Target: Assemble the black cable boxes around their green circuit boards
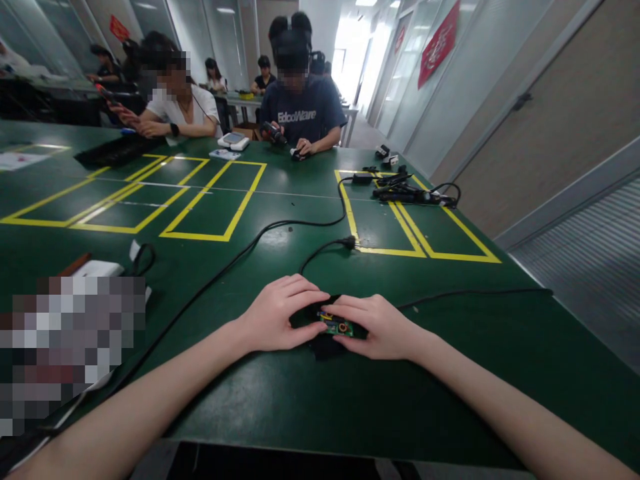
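Note:
Near the front of the green table, a small green circuit board (330,329) with a copper-wound coil and a bit of yellow shows between my hands. My left hand (285,312) grips its left side, thumb and fingers curved around it. From the other side, my right hand (377,327) pinches its right edge and reaches over its top. A black piece, perhaps a casing (327,348), lies under the board, mostly hidden. Behind my hands, a black cord ends in a plug (350,243) with bare prongs. Another thin black cable (475,293) runs off to the right.
A long black cable (250,245) crosses the green table (240,400) at left. Black adapters and cords (405,193) lie at the far right, over yellow tape. A blurred-out item (70,340) sits at left. Across the table, a person (300,110) handles a tool and a small part.

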The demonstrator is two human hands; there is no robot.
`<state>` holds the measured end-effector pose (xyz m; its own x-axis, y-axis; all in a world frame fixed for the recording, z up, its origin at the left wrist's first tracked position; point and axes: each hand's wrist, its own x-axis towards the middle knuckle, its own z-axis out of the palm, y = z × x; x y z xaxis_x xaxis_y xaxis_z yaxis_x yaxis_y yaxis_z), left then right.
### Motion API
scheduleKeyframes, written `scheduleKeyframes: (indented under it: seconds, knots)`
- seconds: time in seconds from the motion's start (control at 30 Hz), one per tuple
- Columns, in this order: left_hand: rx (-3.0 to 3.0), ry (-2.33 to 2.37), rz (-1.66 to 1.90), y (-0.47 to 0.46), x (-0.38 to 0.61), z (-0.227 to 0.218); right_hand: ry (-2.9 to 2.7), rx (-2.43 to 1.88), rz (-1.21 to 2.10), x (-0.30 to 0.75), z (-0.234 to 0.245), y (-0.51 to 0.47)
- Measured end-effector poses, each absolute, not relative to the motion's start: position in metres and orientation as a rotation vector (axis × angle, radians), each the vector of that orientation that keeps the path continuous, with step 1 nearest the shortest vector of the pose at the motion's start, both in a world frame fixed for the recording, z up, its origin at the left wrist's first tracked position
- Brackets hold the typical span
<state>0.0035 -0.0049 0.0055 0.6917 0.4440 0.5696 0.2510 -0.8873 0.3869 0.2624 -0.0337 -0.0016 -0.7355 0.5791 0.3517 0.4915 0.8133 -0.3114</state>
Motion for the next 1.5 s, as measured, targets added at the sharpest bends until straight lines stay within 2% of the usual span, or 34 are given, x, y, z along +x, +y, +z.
scheduleKeyframes:
  seconds: [0.13,0.43,0.8,1.13,1.5]
  knots:
    - [2.648,0.494,0.811,-0.009,0.005,0.004,-2.535,-0.650,0.135,0.260,-0.001,-0.036]
    - [2.707,0.771,0.565,-0.008,0.004,0.005,-2.425,-0.648,0.047,0.261,0.002,-0.030]
    - [2.659,0.786,0.569,-0.006,0.004,0.002,-2.431,-0.696,0.025,0.272,0.008,-0.021]
    - [2.625,0.838,0.578,-0.004,0.003,0.000,-2.604,-0.960,0.312,0.295,0.015,-0.015]
    - [2.577,0.946,0.660,0.000,0.001,-0.007,-2.497,-0.920,0.052,0.282,0.000,-0.012]
